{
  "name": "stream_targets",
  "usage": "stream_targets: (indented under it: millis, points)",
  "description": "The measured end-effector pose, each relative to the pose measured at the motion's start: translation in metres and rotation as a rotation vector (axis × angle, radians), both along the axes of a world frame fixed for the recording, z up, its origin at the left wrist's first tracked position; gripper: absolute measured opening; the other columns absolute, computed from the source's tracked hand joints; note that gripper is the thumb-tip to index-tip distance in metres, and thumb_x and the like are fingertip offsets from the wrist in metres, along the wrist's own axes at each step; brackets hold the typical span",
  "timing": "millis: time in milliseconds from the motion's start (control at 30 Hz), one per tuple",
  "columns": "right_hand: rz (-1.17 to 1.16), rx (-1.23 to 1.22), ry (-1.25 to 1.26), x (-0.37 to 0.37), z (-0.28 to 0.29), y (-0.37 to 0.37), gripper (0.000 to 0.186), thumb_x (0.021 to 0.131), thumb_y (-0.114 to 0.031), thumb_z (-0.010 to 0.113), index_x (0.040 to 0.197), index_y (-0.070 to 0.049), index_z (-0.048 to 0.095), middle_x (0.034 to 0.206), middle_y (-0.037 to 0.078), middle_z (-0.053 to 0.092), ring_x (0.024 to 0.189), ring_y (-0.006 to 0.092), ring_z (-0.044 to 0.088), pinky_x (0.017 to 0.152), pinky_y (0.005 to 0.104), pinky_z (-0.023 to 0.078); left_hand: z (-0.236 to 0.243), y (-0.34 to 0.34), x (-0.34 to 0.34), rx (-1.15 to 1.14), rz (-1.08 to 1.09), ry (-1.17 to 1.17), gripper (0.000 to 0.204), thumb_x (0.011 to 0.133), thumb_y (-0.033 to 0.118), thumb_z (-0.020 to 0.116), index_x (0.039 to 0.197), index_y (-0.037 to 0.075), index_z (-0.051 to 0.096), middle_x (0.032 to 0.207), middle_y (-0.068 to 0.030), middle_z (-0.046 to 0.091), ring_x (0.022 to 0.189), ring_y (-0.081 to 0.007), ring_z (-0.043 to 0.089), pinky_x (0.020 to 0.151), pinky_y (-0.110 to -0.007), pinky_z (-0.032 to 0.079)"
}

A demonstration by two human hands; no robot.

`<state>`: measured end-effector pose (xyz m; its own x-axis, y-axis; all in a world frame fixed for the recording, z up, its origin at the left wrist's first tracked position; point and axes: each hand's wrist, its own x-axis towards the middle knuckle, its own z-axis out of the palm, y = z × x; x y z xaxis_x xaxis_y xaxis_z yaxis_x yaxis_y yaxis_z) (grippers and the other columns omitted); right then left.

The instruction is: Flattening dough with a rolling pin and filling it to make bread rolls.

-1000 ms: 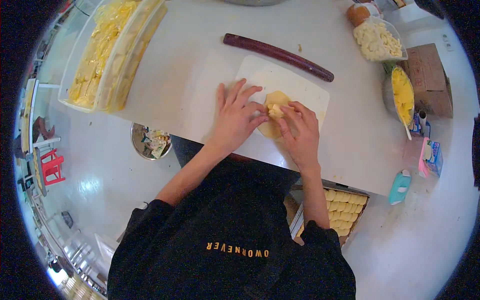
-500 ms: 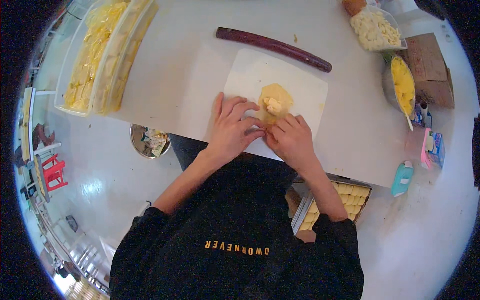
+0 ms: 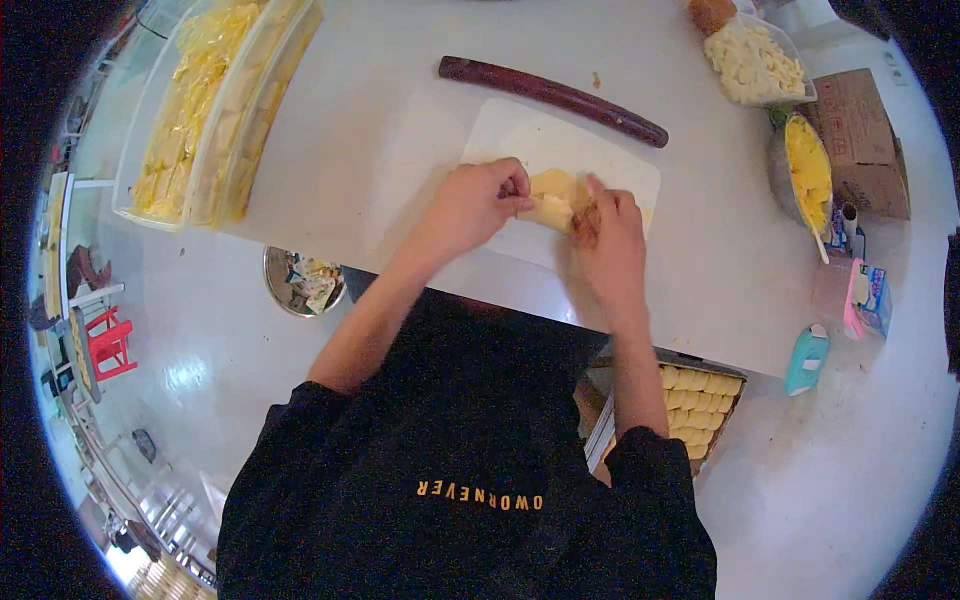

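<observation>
A flat piece of yellow dough [image 3: 560, 183] lies on a white board [image 3: 545, 137], its near edge folded up over a pale filling. On its left side my left hand [image 3: 478, 208] is closed, thumb and fingertips pinching the dough's edge. My right hand [image 3: 615, 238] holds the right edge between thumb and curled fingers, with the index finger reaching up along it. Part of the dough is hidden behind the fingers. Beyond the board lies a long dark-brown rolling pin [image 3: 552, 98], touched by neither hand.
Clear tubs [image 3: 205, 150] of yellow blocks stand at the table's left. At right are a tub of pale pieces [image 3: 752, 68], a metal bowl of yellow filling [image 3: 808, 170] and a cardboard box [image 3: 850, 125]. A tray of dough balls [image 3: 700, 405] sits below the table's edge.
Both hands have moved away from my body and apart, to the two sides of the dough. The dough's near edge has been lifted and folded over the filling.
</observation>
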<state>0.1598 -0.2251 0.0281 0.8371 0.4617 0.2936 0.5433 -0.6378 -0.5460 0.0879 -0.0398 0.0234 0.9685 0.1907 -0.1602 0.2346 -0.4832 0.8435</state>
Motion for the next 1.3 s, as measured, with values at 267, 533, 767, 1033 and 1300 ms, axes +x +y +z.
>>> stream_targets:
  millis: [267,533,767,1033,1300]
  points:
    - [0.195,-0.470,0.200,0.055,0.009,0.031,0.020,0.081,-0.021,0.065,0.087,-0.002,0.069,0.078,0.015,0.062,0.073,0.0317,0.062,0.074,0.0450,0.051,-0.015,-0.031,-0.014,0.279,0.148,-0.374,0.030,0.077,0.020,0.078,0.101,0.004,0.069,0.100,-0.0110,0.062,0.101,-0.0319,0.056,0.089,-0.042,0.046]
    - [0.111,-0.182,0.551,0.044,0.020,0.034,0.027,0.078,-0.013,0.066,0.104,-0.007,0.067,0.084,0.015,0.067,0.077,0.0330,0.064,0.073,0.0414,0.052,-0.019,-0.034,0.004,0.185,0.239,-0.369,0.049,0.074,0.017,0.080,0.119,0.006,0.062,0.118,-0.0116,0.063,0.109,-0.0320,0.055,0.090,-0.041,0.048]
    - [0.396,-0.013,-0.076,-0.006,0.036,0.004,0.037,0.080,-0.004,0.068,0.116,-0.010,0.065,0.092,0.010,0.067,0.091,0.0316,0.062,0.084,0.0405,0.050,-0.016,-0.024,0.002,0.321,-0.027,-0.470,0.046,0.077,0.009,0.072,0.121,0.005,0.062,0.119,-0.0120,0.064,0.112,-0.0327,0.055,0.094,-0.042,0.046]
    - [0.486,-0.237,0.394,0.044,0.015,-0.016,0.045,0.081,-0.010,0.071,0.125,-0.014,0.064,0.112,0.010,0.065,0.102,0.0284,0.060,0.090,0.0374,0.050,0.016,0.006,0.017,0.209,-0.307,-0.028,0.032,0.083,0.010,0.064,0.115,0.006,0.067,0.128,-0.0101,0.061,0.117,-0.0310,0.054,0.096,-0.043,0.045]
    - [0.083,-0.594,-0.115,-0.038,0.015,-0.003,0.039,0.094,-0.029,0.057,0.130,-0.013,0.060,0.135,0.012,0.055,0.131,0.0304,0.047,0.107,0.0405,0.038,0.010,-0.032,-0.034,0.830,-0.045,-0.311,0.031,0.089,0.014,0.061,0.120,0.009,0.065,0.135,-0.0105,0.057,0.125,-0.0332,0.052,0.100,-0.047,0.044]
